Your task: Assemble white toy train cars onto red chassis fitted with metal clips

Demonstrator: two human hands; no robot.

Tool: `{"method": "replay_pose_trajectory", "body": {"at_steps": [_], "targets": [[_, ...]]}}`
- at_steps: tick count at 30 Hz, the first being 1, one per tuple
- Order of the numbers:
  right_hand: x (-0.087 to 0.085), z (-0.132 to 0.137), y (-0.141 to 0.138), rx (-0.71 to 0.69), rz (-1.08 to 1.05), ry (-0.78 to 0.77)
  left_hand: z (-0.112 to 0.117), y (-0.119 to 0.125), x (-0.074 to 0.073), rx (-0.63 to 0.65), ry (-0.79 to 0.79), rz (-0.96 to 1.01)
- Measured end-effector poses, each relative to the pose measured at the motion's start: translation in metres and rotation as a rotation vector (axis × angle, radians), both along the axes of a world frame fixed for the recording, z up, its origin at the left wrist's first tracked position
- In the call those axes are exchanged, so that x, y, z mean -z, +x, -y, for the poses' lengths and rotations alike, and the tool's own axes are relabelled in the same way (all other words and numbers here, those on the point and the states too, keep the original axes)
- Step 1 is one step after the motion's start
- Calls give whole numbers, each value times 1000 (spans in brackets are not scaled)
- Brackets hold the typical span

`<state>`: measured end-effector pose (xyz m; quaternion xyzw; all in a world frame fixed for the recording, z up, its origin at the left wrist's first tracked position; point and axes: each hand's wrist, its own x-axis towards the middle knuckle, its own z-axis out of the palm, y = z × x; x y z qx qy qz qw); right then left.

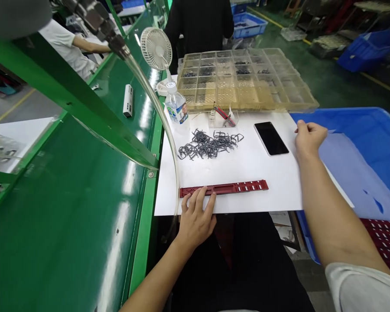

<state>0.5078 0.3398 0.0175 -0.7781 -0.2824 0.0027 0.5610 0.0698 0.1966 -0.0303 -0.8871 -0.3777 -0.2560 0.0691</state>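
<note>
Two hands rest on a white sheet (pixel 247 169): the open left hand (pixel 195 221) lies on a red perforated strip (pixel 224 188) at the sheet's 6 o'clock, the loosely curled, empty right hand (pixel 310 139) at 3 o'clock, beside a black phone (pixel 271 138). Dark metal clips (pixel 208 144) heap toward 11 o'clock.

Bright overhead light; white glare streaks the green workbench (pixel 84 225); edges bow outward; shadows faint.
</note>
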Motion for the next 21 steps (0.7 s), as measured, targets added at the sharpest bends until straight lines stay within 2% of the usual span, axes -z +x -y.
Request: {"method": "replay_pose_trajectory", "body": {"at_steps": [18, 21], "targets": [[2, 2, 2, 0, 32, -11, -1, 2, 2, -1, -3, 5], [1, 2, 2, -1, 45, -18, 2, 0, -4, 8, -8, 10]]}}
